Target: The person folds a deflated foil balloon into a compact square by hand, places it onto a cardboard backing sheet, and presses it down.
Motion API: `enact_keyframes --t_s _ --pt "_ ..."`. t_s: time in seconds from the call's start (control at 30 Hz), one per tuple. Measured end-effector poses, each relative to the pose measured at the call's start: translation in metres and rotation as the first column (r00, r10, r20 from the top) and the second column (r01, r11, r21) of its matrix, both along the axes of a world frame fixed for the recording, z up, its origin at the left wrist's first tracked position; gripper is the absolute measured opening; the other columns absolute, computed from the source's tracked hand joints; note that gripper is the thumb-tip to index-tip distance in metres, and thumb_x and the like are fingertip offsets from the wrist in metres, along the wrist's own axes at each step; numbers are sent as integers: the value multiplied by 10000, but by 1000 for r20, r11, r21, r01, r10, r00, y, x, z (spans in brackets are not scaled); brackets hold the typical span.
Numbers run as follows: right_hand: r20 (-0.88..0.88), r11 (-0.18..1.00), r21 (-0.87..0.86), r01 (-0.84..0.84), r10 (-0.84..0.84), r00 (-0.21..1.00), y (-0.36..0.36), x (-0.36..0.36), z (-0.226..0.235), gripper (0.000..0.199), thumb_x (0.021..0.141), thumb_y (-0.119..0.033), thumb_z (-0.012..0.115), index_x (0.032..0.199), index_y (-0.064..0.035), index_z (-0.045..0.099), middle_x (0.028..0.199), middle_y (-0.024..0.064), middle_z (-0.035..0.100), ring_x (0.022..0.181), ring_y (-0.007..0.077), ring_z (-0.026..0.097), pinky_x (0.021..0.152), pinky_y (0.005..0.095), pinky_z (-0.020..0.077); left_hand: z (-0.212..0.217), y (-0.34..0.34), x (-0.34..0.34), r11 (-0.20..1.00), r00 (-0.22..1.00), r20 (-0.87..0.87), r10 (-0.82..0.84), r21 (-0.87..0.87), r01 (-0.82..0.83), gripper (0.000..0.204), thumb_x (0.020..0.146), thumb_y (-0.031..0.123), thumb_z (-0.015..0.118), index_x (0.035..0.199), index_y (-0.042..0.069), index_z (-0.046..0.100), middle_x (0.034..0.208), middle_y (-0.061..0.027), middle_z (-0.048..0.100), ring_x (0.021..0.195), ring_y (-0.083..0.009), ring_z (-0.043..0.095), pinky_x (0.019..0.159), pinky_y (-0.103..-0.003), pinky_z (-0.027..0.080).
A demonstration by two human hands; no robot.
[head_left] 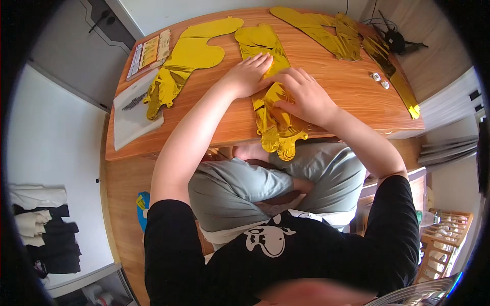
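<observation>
A flat, uninflated gold foil balloon (259, 39) lies lengthwise on the wooden table, its crinkled near end hanging over the front edge. My left hand (246, 76) rests on the middle of it, fingers stretched out flat. Just to the right, my right hand (308, 101) is on the same balloon with its fingers loosely bent and the thumb apart. Part of the foil is hidden under both hands. To the left lies another gold foil balloon (196, 51), flat with a creased lower end. A third foil balloon (319, 31) spreads at the far right.
A narrow gold foil strip (400, 89) runs along the table's right edge. Two small white objects (380, 80) sit near it. A black device with cables (395, 40) stands at the back right. On the left are a clear plastic bag (135, 115) and a printed card pack (148, 53).
</observation>
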State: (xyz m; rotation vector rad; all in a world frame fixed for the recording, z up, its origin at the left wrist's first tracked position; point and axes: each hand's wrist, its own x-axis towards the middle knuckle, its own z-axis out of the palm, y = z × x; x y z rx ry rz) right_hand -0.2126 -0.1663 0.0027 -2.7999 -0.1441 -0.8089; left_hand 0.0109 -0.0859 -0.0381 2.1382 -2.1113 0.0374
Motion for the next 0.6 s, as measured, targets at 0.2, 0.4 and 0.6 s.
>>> enact_keyframes --t_s 0.2,0.4,0.6 --pt "-161 993 116 -35 54 985 -4 -15 -12 202 920 -185 704 1088 -73 718 1141 98 692 1051 347 653 922 457 506 2 1 2 1000 1000 18 14 28 -14 733 1099 518 386 1638 46 231 1710 -158 220 1584 -280 213 1294 -385 197" --pt "-97 997 54 -61 66 993 -5 -20 -18 185 945 -167 675 1097 -73 720 1150 98 705 1062 324 657 927 443 505 4 0 6 998 977 -212 32 67 -18 918 1032 683 402 1659 63 147 1726 -161 154 1599 -297 146 1302 -408 157" --pt "-188 987 138 -88 113 976 -16 -17 -9 182 971 -139 639 1121 -66 711 1107 126 723 1037 330 676 933 433 511 7 2 3 998 996 -89 1 60 5 1222 832 848 570 1661 65 129 1716 -201 159 1595 -326 157 1300 -419 166"
